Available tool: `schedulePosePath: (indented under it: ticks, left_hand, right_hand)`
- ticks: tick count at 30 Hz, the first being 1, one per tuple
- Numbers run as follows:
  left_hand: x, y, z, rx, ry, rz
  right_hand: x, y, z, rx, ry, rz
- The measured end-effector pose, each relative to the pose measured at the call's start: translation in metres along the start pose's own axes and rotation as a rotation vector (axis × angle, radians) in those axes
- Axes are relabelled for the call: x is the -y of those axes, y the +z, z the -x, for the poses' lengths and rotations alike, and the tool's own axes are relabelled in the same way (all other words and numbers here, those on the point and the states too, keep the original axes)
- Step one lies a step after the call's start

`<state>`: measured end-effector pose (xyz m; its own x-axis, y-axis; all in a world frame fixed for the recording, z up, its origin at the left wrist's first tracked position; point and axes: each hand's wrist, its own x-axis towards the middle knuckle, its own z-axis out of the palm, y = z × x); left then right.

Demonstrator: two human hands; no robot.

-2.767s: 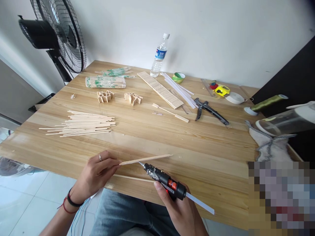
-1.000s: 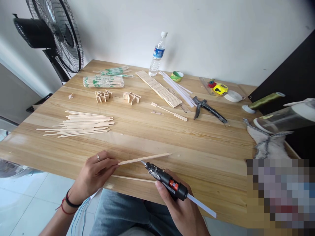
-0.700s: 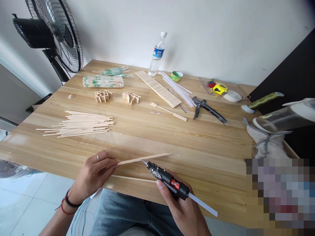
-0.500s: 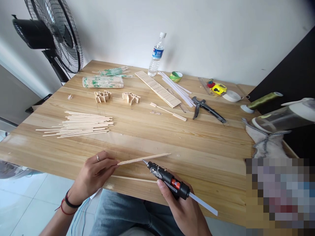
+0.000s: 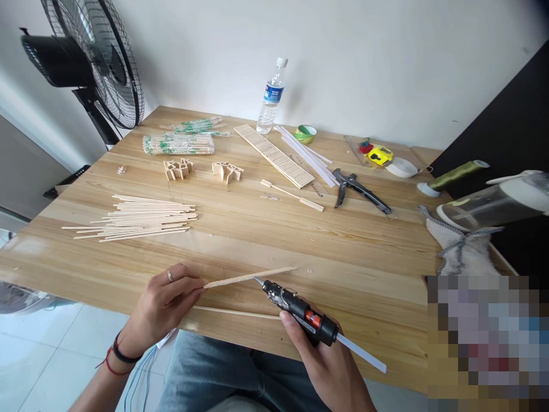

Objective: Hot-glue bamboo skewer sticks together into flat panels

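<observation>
Between its thumb and fingers my left hand (image 5: 174,297) pinches the near end of a thin wooden stick (image 5: 251,276), which slants up to the right over the table. My right hand (image 5: 323,363) is wrapped around a black hot glue gun (image 5: 300,312) with a white glue stick (image 5: 362,352) poking out of its back. The gun's metal tip is at the wooden stick, right of its middle; whether they touch I cannot tell. Another wooden stick (image 5: 235,312) lies along the front of the table, its right end hidden behind the gun and hand.
Loose wooden sticks (image 5: 141,218) lie at left, with wrapped bundles (image 5: 178,143) behind. Two small stick shapes (image 5: 227,171), a slatted stick panel (image 5: 274,155), a water bottle (image 5: 270,97), black cutters (image 5: 362,191) and a yellow tape measure (image 5: 380,155) stand farther back. A fan (image 5: 98,63) is far left.
My right hand has slid the glue gun rightward, its tip moving along the wooden stick. My left hand keeps its pinch and barely moves.
</observation>
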<state>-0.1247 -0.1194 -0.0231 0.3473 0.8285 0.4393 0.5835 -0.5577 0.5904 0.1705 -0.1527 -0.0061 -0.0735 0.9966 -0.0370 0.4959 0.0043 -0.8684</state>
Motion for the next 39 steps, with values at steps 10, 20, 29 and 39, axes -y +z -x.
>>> schedulePosePath:
  ticks: [10,20,29,39]
  left_hand:
    - [0.002,0.0,0.001,0.003,-0.007,0.002]
    - [0.001,0.0,0.0,-0.01,-0.001,-0.02]
    - [0.0,0.0,0.0,-0.015,0.0,-0.018]
    - [-0.001,-0.001,-0.002,-0.011,-0.009,-0.024]
  right_hand:
    - [0.001,-0.002,0.0,-0.044,0.006,-0.018]
    - [-0.005,-0.004,0.001,-0.082,0.038,-0.011]
    - [-0.012,-0.007,0.003,-0.082,0.086,-0.005]
    - [-0.016,-0.011,0.002,-0.084,0.054,0.013]
